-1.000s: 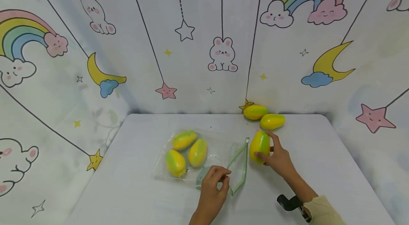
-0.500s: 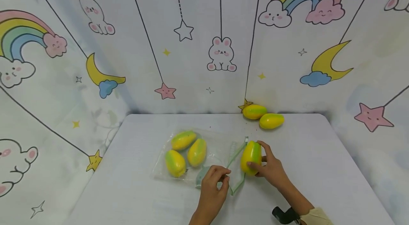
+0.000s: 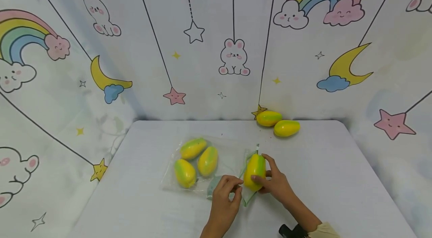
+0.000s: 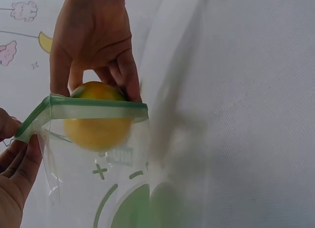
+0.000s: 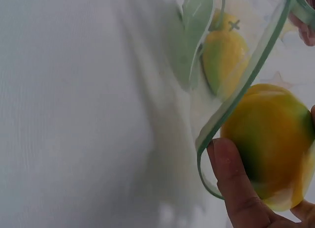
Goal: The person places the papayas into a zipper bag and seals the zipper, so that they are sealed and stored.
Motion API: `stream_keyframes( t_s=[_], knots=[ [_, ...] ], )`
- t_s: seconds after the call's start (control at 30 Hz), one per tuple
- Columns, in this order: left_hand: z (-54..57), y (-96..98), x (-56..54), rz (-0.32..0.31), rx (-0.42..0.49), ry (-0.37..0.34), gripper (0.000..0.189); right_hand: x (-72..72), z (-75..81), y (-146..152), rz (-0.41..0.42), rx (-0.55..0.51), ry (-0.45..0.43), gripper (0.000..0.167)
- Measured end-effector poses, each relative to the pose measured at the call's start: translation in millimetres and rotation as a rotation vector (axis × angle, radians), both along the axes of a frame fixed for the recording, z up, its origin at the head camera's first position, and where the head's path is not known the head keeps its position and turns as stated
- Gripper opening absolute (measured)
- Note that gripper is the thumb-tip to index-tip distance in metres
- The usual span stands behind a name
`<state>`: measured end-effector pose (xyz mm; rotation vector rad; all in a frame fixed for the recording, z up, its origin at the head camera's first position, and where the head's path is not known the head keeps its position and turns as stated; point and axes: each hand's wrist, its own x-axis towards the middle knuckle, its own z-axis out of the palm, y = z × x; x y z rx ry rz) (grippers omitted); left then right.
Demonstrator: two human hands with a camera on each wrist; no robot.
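Observation:
A clear zip bag [image 3: 231,157] with a green-edged mouth lies on the table, its opening towards the right. Inside it are three yellow-green papayas [image 3: 208,161]. My left hand [image 3: 225,197] pinches the near side of the bag's rim and keeps the mouth spread. With thumb and fingers, my right hand [image 3: 276,184] grips another papaya [image 3: 254,172] at the mouth. In the left wrist view, the lower part of this papaya [image 4: 98,134] shows through the clear plastic below the green rim [image 4: 103,104]. The right wrist view has my thumb against the green edge [image 5: 256,70].
Two more papayas, one [image 3: 269,118] against the patterned backdrop [image 3: 202,91] and one [image 3: 287,128] just in front of it, lie at the table's back edge. A black wrist device [image 3: 291,231] sits by the right sleeve [image 3: 324,230]. White table surface [image 3: 337,178] extends on both sides.
My right hand has carried the papaya left and slightly nearer, from beside the bag to its mouth. The left hand has stayed in place on the rim.

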<state>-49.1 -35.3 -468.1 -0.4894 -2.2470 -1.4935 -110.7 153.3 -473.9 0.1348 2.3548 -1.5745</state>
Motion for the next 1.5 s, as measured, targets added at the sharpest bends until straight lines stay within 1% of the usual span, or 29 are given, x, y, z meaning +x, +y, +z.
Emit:
stream_keyframes(
  t_s=[0.17, 0.3, 0.4, 0.63, 0.77, 0.87, 0.97, 1.1, 1.17, 1.23, 1.27, 1.33, 1.37, 1.43, 1.47, 1.5],
  knots=[
    [-0.4, -1.7, 0.6, -0.001, -0.002, -0.026, 0.023, 2.7, 1.4, -10, 0.025, -0.024, -0.019, 0.086],
    [-1.0, -2.4, 0.9, 0.008, -0.009, -0.021, 0.023, 2.1, 0.8, -16, 0.064, -0.044, -0.016, 0.085],
    [-1.5, -3.1, 1.5, 0.009, -0.018, -0.010, 0.023, 0.2, -1.8, -21, 0.096, -0.043, -0.016, 0.084],
    [-1.8, -3.8, 3.8, 0.011, -0.017, -0.021, 0.025, -3.1, -6.0, -31, 0.187, -0.017, -0.003, 0.079],
    [-1.2, -3.4, 5.1, 0.022, -0.025, -0.014, 0.025, -4.7, -6.1, -35, 0.221, -0.032, 0.005, 0.080],
    [-1.0, -3.5, 5.5, 0.031, -0.032, -0.001, 0.027, -4.5, -6.3, -37, 0.228, -0.043, -0.006, 0.081],
    [-1.7, -4.0, 4.8, 0.037, -0.041, 0.033, 0.028, -2.9, -6.5, -40, 0.235, -0.059, -0.015, 0.081],
    [-3.7, -5.0, 3.8, 0.024, -0.042, 0.083, 0.028, -0.6, -8.2, -42, 0.271, -0.105, -0.011, 0.077],
    [-4.7, -5.4, 3.8, 0.017, -0.042, 0.089, 0.027, -0.3, -9.1, -44, 0.293, -0.125, -0.007, 0.077],
    [-5.5, -5.3, 4.0, 0.011, -0.046, 0.100, 0.026, -1.0, -9.8, -47, 0.304, -0.129, 0.005, 0.078],
    [-6.1, -5.1, 3.8, 0.013, -0.056, 0.121, 0.026, -2.1, -10.3, -48, 0.305, -0.117, 0.019, 0.079],
    [-7.2, -4.3, 3.5, 0.010, -0.065, 0.153, 0.027, -4.9, -11.9, -53, 0.300, -0.076, 0.073, 0.081],
    [-7.6, -3.8, 3.3, 0.006, -0.069, 0.174, 0.028, -6.2, -12.3, -55, 0.282, -0.044, 0.100, 0.082],
    [-8.3, -2.6, 3.0, -0.005, -0.069, 0.200, 0.030, -10.6, -13.8, -61, 0.257, 0.041, 0.193, 0.083],
    [-8.4, -2.0, 3.0, -0.009, -0.072, 0.206, 0.030, -13.0, -14.1, -64, 0.231, 0.065, 0.217, 0.082],
    [-8.3, -1.5, 3.3, -0.016, -0.068, 0.201, 0.031, -15.3, -14.4, -67, 0.196, 0.065, 0.221, 0.080]
  ],
)
